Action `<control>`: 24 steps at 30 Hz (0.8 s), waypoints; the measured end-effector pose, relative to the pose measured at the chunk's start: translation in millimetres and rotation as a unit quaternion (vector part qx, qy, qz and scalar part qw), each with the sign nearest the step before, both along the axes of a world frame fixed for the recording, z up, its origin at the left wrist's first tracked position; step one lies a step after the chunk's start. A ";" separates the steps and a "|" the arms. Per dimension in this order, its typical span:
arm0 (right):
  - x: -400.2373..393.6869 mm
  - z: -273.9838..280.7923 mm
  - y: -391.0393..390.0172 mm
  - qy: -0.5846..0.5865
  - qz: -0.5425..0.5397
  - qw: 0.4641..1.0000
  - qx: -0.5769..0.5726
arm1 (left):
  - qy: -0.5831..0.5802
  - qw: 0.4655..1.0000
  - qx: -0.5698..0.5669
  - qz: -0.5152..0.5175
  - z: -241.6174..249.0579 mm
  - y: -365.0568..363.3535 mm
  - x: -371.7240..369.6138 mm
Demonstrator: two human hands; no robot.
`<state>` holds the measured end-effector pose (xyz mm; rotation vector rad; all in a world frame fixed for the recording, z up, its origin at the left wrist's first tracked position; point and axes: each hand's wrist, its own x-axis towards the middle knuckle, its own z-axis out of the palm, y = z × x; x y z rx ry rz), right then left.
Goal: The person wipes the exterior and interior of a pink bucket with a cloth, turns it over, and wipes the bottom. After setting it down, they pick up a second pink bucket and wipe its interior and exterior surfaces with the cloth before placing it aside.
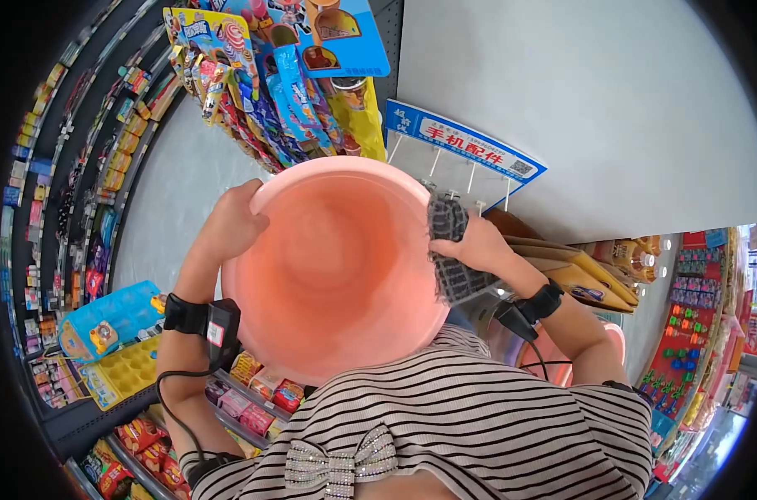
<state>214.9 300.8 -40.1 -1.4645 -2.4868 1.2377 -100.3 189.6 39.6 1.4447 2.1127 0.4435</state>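
Observation:
A large pink basin [337, 267] is held up in front of my body, its open inside facing me. My left hand [235, 218] grips its rim at the upper left, the thumb over the edge. At the right side of the basin my right hand [474, 246] is closed on a dark grey checked cloth [452, 250], which lies against the rim. Some of the right fingers are hidden by the cloth.
Hanging candy packets [287, 100] are beyond the basin, beside a blue and white sign [466, 142] with hooks. Stocked shelves [120, 158] curve along the left. Snack packets [262, 396] lie below. Cardboard boxes [579, 271] stand at the right.

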 end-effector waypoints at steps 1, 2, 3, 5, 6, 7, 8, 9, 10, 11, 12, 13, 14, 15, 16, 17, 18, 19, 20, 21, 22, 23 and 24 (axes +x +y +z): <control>7.1 -6.7 2.9 0.046 0.037 0.997 -0.055 | -0.011 1.000 0.000 0.007 0.7 -0.1 0.9; 12.9 -13.9 5.1 0.026 0.056 0.994 -0.093 | -0.020 1.000 0.001 0.015 2.4 -1.0 1.1; 18.8 -22.5 6.7 0.007 0.076 0.988 -0.131 | -0.028 0.999 0.003 0.025 4.5 -2.3 1.5; 36.0 -58.5 6.5 0.095 0.122 0.974 -0.164 | -0.020 0.999 0.002 0.044 7.5 -6.3 4.0; 45.5 -57.6 14.3 0.040 0.187 0.969 -0.159 | -0.017 0.998 0.000 0.054 8.3 -8.6 6.6; 53.7 -56.1 27.5 -0.013 0.250 0.956 -0.150 | -0.022 0.997 0.012 0.067 9.7 -10.9 9.1; 60.6 -54.1 41.0 -0.068 0.311 0.937 -0.141 | -0.027 0.996 0.022 0.080 10.4 -13.6 11.9; 64.4 -35.8 55.8 -0.106 0.325 0.935 -0.090 | -0.033 0.994 0.034 0.095 10.8 -15.7 15.8; 61.3 0.7 65.6 -0.141 0.291 0.945 -0.046 | -0.029 0.994 0.042 0.095 11.1 -16.4 20.2; 66.2 24.4 79.8 -0.076 0.235 0.965 -0.087 | -0.027 0.994 0.049 0.096 10.7 -17.7 24.8; 72.2 37.1 95.6 -0.019 0.224 0.974 -0.017 | -0.024 0.993 0.055 0.099 10.1 -19.5 30.1; 73.9 43.2 108.3 0.117 0.205 0.972 0.007 | -0.022 0.993 0.050 0.105 11.8 -19.7 37.4; 77.6 57.5 120.8 0.108 0.158 0.980 -0.054 | -0.019 0.993 0.044 0.110 15.2 -17.8 45.8; 76.9 64.2 127.3 0.161 0.140 0.976 -0.033 | -0.017 0.993 0.038 0.112 17.0 -17.3 53.2; 78.2 50.6 142.5 0.225 0.162 0.960 0.037 | -0.021 0.992 0.034 0.122 16.6 -18.4 59.3; 77.3 48.6 148.7 0.249 0.122 0.960 0.037 | -0.026 0.991 0.030 0.130 16.2 -18.7 64.3; 72.9 52.1 150.0 0.274 0.081 0.958 0.037 | -0.029 0.990 0.027 0.137 16.3 -18.9 68.2; 68.8 55.9 151.0 0.313 0.067 0.947 -0.022 | -0.020 0.989 0.031 0.141 15.7 -20.7 69.9; 65.4 60.0 149.9 0.351 0.051 0.931 -0.083 | -0.012 0.989 0.033 0.144 14.3 -25.2 69.8; 64.8 62.6 148.3 0.386 0.034 0.911 -0.143 | -0.005 0.988 0.035 0.147 12.9 -30.5 70.0; 66.0 65.3 148.2 0.381 0.040 0.907 -0.174 | -0.016 0.987 0.037 0.159 12.3 -34.7 70.3; 67.0 69.3 149.1 0.377 0.047 0.903 -0.201 | -0.026 0.984 0.042 0.169 12.6 -38.1 69.9; 67.5 73.5 149.6 0.373 0.055 0.898 -0.226 | -0.037 0.982 0.050 0.179 13.7 -40.5 68.4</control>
